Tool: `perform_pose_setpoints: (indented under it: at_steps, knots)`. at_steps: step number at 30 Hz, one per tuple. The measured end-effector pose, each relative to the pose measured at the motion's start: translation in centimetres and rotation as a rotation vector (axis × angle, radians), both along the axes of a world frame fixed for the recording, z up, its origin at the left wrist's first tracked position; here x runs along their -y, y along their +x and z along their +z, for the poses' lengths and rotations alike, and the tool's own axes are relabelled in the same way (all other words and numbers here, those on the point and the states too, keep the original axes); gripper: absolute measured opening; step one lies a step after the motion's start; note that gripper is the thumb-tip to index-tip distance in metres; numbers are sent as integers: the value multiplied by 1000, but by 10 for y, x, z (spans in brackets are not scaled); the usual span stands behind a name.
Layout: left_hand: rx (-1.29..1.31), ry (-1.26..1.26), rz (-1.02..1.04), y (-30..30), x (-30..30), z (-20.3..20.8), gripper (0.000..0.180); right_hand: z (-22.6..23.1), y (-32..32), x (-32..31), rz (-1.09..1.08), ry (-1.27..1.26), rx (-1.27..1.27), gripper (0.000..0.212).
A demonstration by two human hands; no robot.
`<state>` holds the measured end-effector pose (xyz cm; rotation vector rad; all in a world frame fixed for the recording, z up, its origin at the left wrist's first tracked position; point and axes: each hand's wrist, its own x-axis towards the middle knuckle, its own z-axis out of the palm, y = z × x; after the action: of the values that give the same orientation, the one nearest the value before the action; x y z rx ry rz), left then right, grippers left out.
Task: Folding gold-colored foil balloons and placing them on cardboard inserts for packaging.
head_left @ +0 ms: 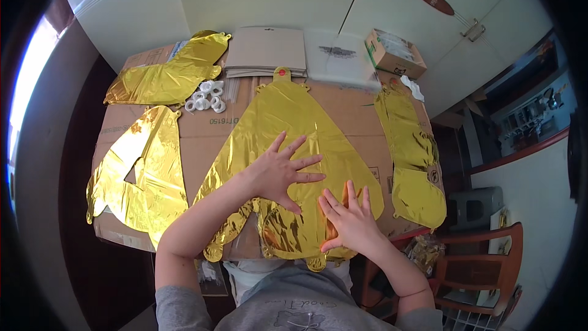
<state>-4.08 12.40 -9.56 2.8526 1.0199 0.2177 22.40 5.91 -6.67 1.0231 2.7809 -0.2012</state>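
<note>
Gold foil balloon: flat, mid-counter on cardboard | left hand: palm down over its middle, fingers wide | right hand: over its lower right, fingers spread | beside: left foil piece, right foil piece | beyond: white rolls, beige stack

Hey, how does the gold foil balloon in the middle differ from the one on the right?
The middle balloon tapers to a narrow top, while the right balloon is a long strip. The middle balloon looks wider than the right balloon. The left hand and right hand spread over the middle balloon; neither is on the right balloon. Both are shiny, gold and flat.
</note>
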Motion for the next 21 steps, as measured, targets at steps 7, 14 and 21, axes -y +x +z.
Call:
perform_pose_setpoints:
  at_steps: [7, 14, 21]
  knots:
    - [-10, 11, 2, 0, 0, 0, 91, 1, 1, 2, -26, -59, 63, 124]
    - [-29, 6, 11, 1, 1, 1, 90, 9, -3, 5, -46, -119, 118, 125]
    - [-21, 18, 3, 1, 0, 0, 92, 14, 23, 16, 70, -59, -93, 90]
